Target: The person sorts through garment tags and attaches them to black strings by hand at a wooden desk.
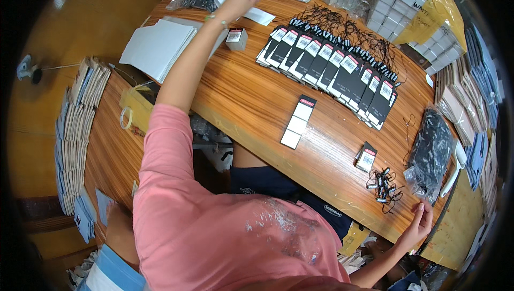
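My left hand [243, 3] reaches to the far left of the table, over a curled white paper strip [259, 16]. Its fingers are bent closed; what they hold, if anything, is hidden. At the near right edge, my right hand [419, 226] has loosely bent fingers with nothing visible in them. Just beyond it lie a clear plastic bag of black corded pieces [430, 149] and a loose pile of small black corded tags [383, 188]. A small black card with a white label [366, 157] lies near that pile. A black-topped strip of white labels [298, 122] lies mid-table.
Overlapping rows of black cards with cords [326, 66] spread across the table. White paper sheets [158, 49] and a small white box [236, 39] are at left. Stacked white boxes [393, 2] stand at the back right, with a white curved-handled tool [454, 169] at the right edge.
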Tool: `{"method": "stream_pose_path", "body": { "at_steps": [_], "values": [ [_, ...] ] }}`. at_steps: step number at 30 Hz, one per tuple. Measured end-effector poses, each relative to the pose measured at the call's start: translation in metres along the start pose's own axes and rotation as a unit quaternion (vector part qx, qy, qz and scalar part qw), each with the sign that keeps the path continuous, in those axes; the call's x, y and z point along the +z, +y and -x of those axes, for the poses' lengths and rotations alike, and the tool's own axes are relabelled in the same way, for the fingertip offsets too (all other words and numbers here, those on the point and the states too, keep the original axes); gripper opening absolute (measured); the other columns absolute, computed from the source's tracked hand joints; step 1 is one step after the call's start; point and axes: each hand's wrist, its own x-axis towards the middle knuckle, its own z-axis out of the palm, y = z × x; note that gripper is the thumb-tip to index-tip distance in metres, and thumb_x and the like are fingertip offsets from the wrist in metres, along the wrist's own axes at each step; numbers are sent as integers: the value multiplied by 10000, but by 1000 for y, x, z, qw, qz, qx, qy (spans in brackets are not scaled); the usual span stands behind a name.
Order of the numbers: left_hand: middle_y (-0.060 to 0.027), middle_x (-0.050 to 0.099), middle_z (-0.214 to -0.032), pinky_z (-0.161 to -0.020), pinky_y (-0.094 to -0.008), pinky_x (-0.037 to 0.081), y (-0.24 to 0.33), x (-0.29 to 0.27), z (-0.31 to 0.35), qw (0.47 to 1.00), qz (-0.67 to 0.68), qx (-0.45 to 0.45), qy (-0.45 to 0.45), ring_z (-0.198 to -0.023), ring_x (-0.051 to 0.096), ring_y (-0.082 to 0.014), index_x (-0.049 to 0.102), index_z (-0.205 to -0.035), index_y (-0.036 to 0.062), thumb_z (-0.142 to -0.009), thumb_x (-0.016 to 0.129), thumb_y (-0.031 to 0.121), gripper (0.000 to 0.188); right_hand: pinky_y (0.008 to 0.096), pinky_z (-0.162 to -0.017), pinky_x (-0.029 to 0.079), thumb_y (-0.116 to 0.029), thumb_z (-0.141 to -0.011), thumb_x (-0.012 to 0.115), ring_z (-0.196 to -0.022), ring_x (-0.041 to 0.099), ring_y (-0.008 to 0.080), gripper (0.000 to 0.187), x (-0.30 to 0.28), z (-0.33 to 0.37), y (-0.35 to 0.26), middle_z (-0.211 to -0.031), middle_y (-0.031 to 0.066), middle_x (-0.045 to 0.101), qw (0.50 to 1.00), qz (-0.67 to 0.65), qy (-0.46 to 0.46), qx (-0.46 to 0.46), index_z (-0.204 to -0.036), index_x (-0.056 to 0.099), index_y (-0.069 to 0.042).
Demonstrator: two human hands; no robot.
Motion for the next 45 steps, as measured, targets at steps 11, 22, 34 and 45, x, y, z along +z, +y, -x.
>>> {"method": "stream_pose_path", "body": {
  "at_steps": [11, 22, 34, 45],
  "values": [
    [-162, 439, -1276, -925, -537, 245, -61, 61, -44, 864, -357, -293, -200, -1209, 352, -346, 366, -1276, 21, -769, 533, 384, 645, 221, -617, 376, -114, -868, 517, -651, 472, 113, 147, -7, 1, 0, -718, 59, 526, 999, -12, 27, 44, -887, 563, 25],
    [-194, 544, -1142, -882, -304, 415, -121, 40, -55, 962, -97, -215, -138, -1030, 550, -277, 490, -1193, -10, -456, 812, 402, 903, 234, -633, 361, -136, -875, 507, -672, 446, 122, 176, -7, -14, 14, -730, 53, 495, 998, -37, -3, 53, -895, 556, 32],
    [-242, 548, -1075, -835, -298, 431, -72, 9, -47, 964, 34, -202, -170, -967, 567, -258, 479, -1160, -101, -591, 722, 520, 877, 230, -633, 365, -106, -875, 493, -675, 453, 118, 155, -7, -10, 11, -739, 57, 509, 997, -44, -25, 57, -897, 557, 34],
    [-89, 593, -1023, -842, -246, 417, -43, -4, -24, 964, 230, -107, -77, -929, 571, -157, 486, -1186, -10, -768, 645, 392, 601, 224, -652, 386, -60, -859, 496, -690, 481, 111, 128, -4, 0, -9, -760, 63, 537, 998, -53, -21, 41, -888, 563, 45]
  ]
}}
